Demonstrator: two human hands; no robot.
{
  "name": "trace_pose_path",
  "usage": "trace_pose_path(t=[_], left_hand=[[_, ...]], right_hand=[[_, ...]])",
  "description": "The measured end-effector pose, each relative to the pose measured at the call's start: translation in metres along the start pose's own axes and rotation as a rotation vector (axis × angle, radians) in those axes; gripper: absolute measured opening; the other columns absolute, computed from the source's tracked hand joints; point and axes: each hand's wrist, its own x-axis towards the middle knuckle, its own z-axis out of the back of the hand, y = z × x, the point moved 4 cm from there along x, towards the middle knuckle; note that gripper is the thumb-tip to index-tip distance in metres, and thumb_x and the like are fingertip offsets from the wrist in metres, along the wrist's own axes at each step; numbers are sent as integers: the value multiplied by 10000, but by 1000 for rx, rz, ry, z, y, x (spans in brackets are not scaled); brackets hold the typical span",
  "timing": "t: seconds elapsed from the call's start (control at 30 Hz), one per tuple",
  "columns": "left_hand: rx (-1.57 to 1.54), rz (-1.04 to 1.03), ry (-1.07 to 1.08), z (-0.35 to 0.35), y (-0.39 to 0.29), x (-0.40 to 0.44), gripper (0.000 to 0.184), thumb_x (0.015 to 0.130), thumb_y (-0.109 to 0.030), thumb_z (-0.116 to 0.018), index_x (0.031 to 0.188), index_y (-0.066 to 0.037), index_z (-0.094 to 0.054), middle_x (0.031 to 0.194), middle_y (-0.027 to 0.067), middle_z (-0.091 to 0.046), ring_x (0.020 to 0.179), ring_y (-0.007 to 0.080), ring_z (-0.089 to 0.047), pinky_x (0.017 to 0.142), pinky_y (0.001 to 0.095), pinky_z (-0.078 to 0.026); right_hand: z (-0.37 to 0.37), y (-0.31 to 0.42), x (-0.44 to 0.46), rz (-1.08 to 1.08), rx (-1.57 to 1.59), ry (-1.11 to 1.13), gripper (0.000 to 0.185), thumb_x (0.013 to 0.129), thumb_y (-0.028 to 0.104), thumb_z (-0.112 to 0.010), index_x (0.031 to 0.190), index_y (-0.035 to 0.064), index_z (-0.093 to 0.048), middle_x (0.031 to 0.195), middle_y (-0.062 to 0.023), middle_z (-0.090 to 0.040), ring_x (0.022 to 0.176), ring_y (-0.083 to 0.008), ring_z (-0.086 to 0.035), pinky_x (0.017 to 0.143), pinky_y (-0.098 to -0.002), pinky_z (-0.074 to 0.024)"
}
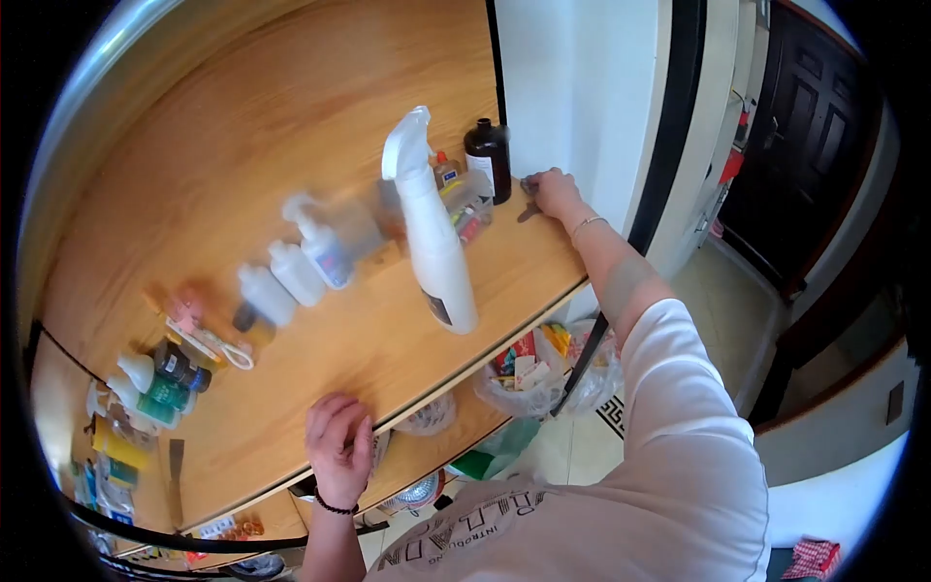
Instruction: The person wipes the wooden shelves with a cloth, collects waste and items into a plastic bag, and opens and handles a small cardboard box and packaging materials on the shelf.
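Observation:
At the far right end of the wooden shelf, my right hand is closed with its fingertips on a small greyish thing whose kind I cannot make out. Just below it a dark flat piece lies on the wood. The brown bottle stands left of that hand. My left hand is at the shelf's front edge, fingers loosely bent and a little apart, holding nothing. Between the hands a tall white spray bottle stands upright, touched by neither.
White bottles, one with a pump, stand in a row at the back. A clear container sits behind the spray bottle. Further left are several toiletry bottles and a scraper-like tool. Filled plastic bags are below the shelf.

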Motion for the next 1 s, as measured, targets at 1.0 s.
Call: trace_pose_path(t=[1.0], left_hand=[[-1,-108,4,-4,0,-2,111,690,-22,-676,790,-36,-629,847,97,-608,859,288,-579,749,376,-454]], right_hand=[[42,-11,-140,164,-426,-66,255,827,169,-527,1039,38,-580,1063,-202,-542,953,-361,-541,826,-425,-457]])
